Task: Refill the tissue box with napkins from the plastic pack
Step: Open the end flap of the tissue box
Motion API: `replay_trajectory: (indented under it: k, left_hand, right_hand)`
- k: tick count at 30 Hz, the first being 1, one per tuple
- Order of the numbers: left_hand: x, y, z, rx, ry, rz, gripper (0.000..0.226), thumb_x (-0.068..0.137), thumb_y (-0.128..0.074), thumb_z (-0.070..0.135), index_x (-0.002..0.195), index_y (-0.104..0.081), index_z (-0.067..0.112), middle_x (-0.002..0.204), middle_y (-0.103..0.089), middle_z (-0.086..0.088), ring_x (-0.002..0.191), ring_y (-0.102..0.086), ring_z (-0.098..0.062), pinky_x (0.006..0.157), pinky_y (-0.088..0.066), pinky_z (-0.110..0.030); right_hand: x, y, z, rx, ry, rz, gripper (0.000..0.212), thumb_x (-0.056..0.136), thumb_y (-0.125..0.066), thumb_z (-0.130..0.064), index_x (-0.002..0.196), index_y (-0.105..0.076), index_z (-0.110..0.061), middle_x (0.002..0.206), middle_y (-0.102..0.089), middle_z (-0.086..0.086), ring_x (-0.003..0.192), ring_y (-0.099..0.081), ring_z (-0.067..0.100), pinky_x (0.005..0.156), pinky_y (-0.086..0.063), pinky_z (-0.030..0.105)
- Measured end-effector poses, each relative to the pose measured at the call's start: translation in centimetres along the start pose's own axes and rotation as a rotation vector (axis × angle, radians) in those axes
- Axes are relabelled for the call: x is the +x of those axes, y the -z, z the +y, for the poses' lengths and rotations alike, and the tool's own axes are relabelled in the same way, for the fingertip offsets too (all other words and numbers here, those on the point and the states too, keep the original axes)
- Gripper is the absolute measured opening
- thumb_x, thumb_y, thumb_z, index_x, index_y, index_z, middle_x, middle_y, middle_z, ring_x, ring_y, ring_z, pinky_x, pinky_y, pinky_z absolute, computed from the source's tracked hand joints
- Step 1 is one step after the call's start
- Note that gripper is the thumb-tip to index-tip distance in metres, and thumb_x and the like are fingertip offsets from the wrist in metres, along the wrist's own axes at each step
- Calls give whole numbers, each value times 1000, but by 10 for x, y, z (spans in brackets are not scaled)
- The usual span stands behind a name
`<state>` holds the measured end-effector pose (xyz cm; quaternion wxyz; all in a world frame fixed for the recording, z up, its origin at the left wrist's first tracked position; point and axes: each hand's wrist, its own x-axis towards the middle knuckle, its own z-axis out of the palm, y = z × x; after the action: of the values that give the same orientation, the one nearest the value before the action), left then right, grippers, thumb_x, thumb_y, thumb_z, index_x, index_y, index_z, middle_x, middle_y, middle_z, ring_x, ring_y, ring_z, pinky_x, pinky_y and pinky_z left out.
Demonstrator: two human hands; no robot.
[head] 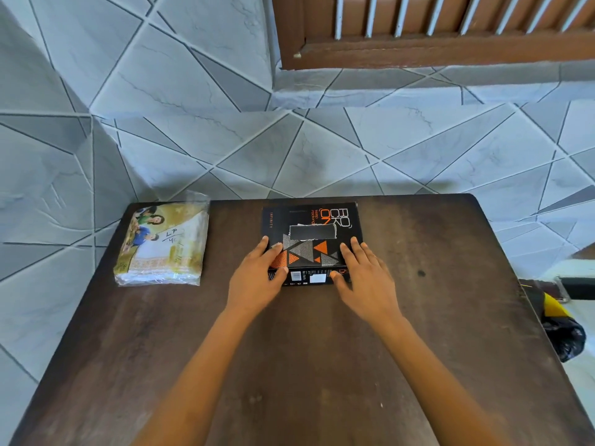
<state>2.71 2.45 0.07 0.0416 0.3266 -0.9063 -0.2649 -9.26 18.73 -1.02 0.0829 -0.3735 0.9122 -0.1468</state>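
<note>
While the tissue box (310, 239) lies flat at the far middle of the table (418, 317), long axis running away from me, slot up, I note both hands on its near end. Left hand (256, 278) and right hand (363, 278): fingers spread loose on top, thumbs against the near face, gripping nothing. Plastic pack (162, 244) lies left of the box, well apart
</note>
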Motion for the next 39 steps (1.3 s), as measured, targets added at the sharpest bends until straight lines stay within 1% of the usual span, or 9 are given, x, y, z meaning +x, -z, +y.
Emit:
replay_trajectory:
  k: [7,10,12,15,20,23,28,35,39]
  left_hand:
    - [-41,8,0,93,-54,-2,53,78,-38,46,119,-62,23,138,-53,2,125,-48,-21,101,-41,-39]
    - [-36,8,4,192,-97,85,44,79,-41,46,106,-68,23,117,-66,0,114,-55,-25,97,-42,-43]
    - [-25,5,11,196,-103,33,45,83,-47,48,120,-60,27,135,-54,-2,128,-43,-26,105,-33,-47]
    - [-9,-4,21,185,-104,-215,72,76,-49,66,140,-29,39,158,-10,1,145,-3,-29,114,-11,-54]
    - [-8,-12,22,252,-105,-263,80,76,-51,67,143,-19,40,158,9,3,144,16,-28,115,-8,-56]
    - [-15,-16,21,272,-101,-253,86,71,-49,75,144,-17,41,158,10,1,144,17,-28,114,-10,-55]
    - [-19,-24,16,278,-106,-184,104,52,-21,87,145,-6,41,158,8,1,144,17,-28,114,-11,-56]
    - [-17,-28,14,290,-80,-162,118,49,-17,88,147,4,26,158,10,4,144,16,-24,117,-5,-50]
    - [-17,-29,15,285,-88,-154,129,40,-9,97,147,4,27,158,10,5,144,16,-23,117,3,-46]
  right_hand:
    - [-52,3,4,96,30,175,41,86,-43,-35,117,-61,-15,129,-60,4,115,-57,24,94,-44,39]
    - [-54,3,14,325,-71,267,28,88,-48,-25,108,-64,-15,117,-65,0,101,-62,21,77,-47,31]
    - [-41,3,26,550,-241,306,26,89,-52,-19,112,-62,-11,117,-65,4,102,-62,22,80,-46,29]
    - [-19,4,41,856,-461,98,36,90,-56,-19,123,-56,-6,125,-61,9,113,-57,21,96,-42,30]
    - [-13,3,51,1302,-577,-108,32,90,-57,-21,121,-57,-13,120,-62,8,109,-57,21,73,-45,22]
    - [-13,-1,57,1352,-591,-125,30,88,-59,-21,117,-60,-14,114,-63,6,107,-57,20,78,-47,25]
    - [-7,3,62,1333,-543,-145,30,87,-60,-18,116,-61,-10,108,-65,9,97,-60,18,83,-48,26]
    - [-4,-1,69,1277,-513,-195,26,88,-58,-14,114,-62,-8,98,-66,6,96,-59,17,79,-48,24]
    - [-1,0,71,1319,-527,-187,26,86,-62,-16,111,-63,-9,105,-66,8,98,-62,18,83,-49,28]
